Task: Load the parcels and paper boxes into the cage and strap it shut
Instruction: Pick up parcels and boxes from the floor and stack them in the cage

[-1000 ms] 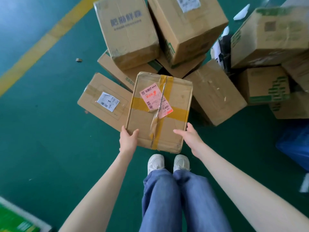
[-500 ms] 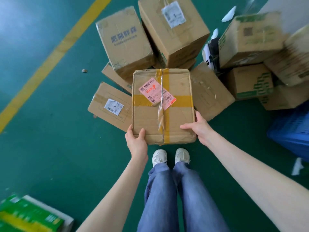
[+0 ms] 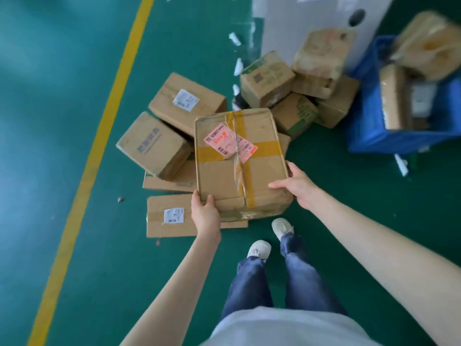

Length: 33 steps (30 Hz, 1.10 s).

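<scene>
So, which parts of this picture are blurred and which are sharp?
Head view: the boxes in the blue bin, upper right, are smeared by motion blur; the held box, left hand and right hand look fairly sharp; the yellow line bows slightly from wide-angle distortion.

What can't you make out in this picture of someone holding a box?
Head view only.
1. The box hides its underside and the fingertips of the left hand and right hand beneath it.
2. Pink label: print too small and blurred.
3. Parcels in the blue bin: motion-blurred, cut by the right edge.
4. White panel: cut off by the top edge.
</scene>
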Tool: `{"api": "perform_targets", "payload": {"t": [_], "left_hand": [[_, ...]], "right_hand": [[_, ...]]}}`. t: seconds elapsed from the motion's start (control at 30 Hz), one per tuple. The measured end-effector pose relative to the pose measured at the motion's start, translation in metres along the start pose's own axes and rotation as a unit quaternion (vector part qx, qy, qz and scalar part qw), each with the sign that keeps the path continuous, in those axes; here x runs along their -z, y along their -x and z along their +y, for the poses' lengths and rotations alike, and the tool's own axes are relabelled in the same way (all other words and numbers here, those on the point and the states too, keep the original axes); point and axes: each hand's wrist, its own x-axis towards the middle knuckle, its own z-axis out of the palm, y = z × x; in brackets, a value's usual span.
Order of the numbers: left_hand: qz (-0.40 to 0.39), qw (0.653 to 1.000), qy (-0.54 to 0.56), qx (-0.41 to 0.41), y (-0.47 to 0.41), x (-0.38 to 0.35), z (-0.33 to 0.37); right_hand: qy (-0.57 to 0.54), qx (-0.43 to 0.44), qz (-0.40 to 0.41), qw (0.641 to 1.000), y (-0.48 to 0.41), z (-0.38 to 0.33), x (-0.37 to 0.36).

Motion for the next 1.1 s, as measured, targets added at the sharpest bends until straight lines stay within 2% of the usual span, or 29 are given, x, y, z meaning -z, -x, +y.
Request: {"api": "perform_targets", "payload": {"t": [0.23,0.33,0.4,0.7,0.83,0.9,1.03,1.07,1.1], "left_hand": [[-0.12,0.984,-0.115,-0.066,0.049,-0.035,0.018],[-0.198,0.961,-0.177,-0.081,0.089,-0.075,0.011],[-0.216,0.953,-0.197,-0.08,0.099,-0.089,0.005],[-0.355,0.843,-0.357,-0.189,0.232,-0.168,-0.081],[-0.41,0.798,-0.374,-0.234,0.308,-0.17,-0.139],[-0.432,0.781,-0.38,-0.243,0.344,-0.165,-0.165],[-0.484,0.743,-0.394,-0.242,0.41,-0.153,-0.216],[-0.504,0.726,-0.405,-0.234,0.453,-0.143,-0.255],[-0.506,0.724,-0.406,-0.233,0.457,-0.143,-0.261]], "right_hand": [[-0.126,-0.002,0.109,0.986,0.081,0.054,0.04],[-0.201,0.005,0.188,0.961,0.131,0.084,0.08],[-0.221,0.008,0.204,0.954,0.147,0.094,0.093],[-0.446,-0.001,0.381,0.81,0.263,0.237,0.15],[-0.51,0.01,0.423,0.749,0.324,0.31,0.169],[-0.527,0.022,0.435,0.729,0.355,0.343,0.175],[-0.551,0.038,0.47,0.688,0.416,0.405,0.182],[-0.565,0.04,0.489,0.664,0.461,0.444,0.183],[-0.568,0.046,0.487,0.662,0.465,0.451,0.183]]}}
